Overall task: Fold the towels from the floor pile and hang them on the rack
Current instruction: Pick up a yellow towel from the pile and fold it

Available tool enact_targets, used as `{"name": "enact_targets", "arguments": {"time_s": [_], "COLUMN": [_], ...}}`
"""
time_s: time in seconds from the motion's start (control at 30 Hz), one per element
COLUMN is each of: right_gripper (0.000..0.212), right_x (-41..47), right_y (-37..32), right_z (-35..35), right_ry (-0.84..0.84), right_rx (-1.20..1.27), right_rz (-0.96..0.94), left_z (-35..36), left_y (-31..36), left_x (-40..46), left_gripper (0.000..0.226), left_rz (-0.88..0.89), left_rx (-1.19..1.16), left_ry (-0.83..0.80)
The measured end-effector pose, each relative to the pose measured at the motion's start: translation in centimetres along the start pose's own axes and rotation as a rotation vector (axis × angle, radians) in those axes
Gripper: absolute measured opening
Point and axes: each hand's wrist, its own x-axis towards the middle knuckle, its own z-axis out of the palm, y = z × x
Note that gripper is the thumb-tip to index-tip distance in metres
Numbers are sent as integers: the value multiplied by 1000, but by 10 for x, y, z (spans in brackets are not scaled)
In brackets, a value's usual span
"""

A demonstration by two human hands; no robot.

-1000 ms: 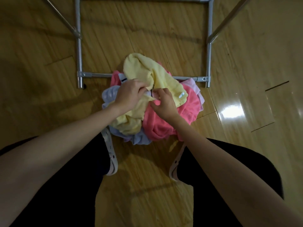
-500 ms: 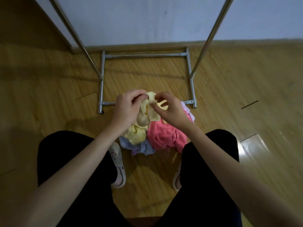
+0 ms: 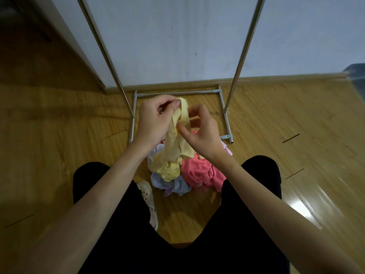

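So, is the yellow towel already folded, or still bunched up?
Still bunched. The yellow towel hangs crumpled from the left hand and right hand, its lower end on the pile.

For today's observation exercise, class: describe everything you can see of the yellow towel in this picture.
The yellow towel is pale, soft-looking cloth, crumpled and not yet folded. Its upper end is raised, pinched by the left hand at the top edge and by the right hand beside it. From there it hangs in a twisted strip down to the floor pile, where its lower part lies bunched on the lavender towel, beside the pink towel.
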Motion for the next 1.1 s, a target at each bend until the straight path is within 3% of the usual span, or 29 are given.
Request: {"name": "enact_targets", "arguments": {"time_s": [0.2, 0.37, 0.57, 0.63, 0.7, 0.83, 1.1], "right_gripper": [26, 7, 18, 26, 39, 35, 11], "right_x": [0, -10, -22, -27, -31, -38, -50], "right_y": [-21, -16, -21, -28, -29, -26, -1], "right_z": [-16, -35, -42, -43, -42, -46, -67], "right_ry": [84, 17, -80, -130, -114, -104, 85], "right_rx": [-39, 89, 272, 198, -35, -172, -260], "right_rz": [-69, -24, 120, 95, -26, -142, -271], "left_z": [-9, -11, -13, -15, -17, -20, -31], "left_y": [32, 49, 54, 52, 52, 56, 54], "left_x": [1, -1, -9, -9, -8, -12, -11], "left_gripper": [15, 11, 13, 14, 16, 15, 13], "left_rz": [-78, -151, -183, -223, -260, -293, -328], "left_rx": [-167, -275, -273, -303, -329, -329, -317], "left_ry": [134, 177, 125, 130, 121, 88, 150]}}
